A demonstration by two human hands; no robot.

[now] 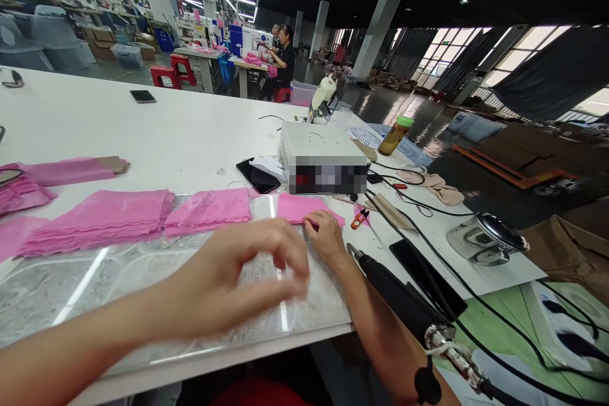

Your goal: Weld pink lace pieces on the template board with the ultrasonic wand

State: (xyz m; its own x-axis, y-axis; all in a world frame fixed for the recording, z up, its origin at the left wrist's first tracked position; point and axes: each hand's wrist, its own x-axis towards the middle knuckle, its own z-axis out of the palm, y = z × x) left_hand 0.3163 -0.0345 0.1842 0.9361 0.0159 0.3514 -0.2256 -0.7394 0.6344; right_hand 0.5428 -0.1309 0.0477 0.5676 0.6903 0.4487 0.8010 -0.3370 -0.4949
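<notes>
My left hand [214,282] is hovering empty, fingers loosely curved; my right hand [328,238] is touching the pink cloth [294,204] on the tabletop [204,130], whether pinching I can't tell. I'm favouring light, even pressure, avoiding creases.

Bare hands [212,282] — forearms [95,333] bare as well

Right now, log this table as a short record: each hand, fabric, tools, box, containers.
Left hand: raised, blurred, thumb and fingers apart
Right hand: fingers on a pink piece; grip unclear
Fabric: large pink stack beside a smaller pink stack
Tools: orange-handled snips; black corded tool beside the right forearm
Box: white box beyond the right hand, front pixelated
Containers: green-lidded bottle; metal-lidded jar
</notes>
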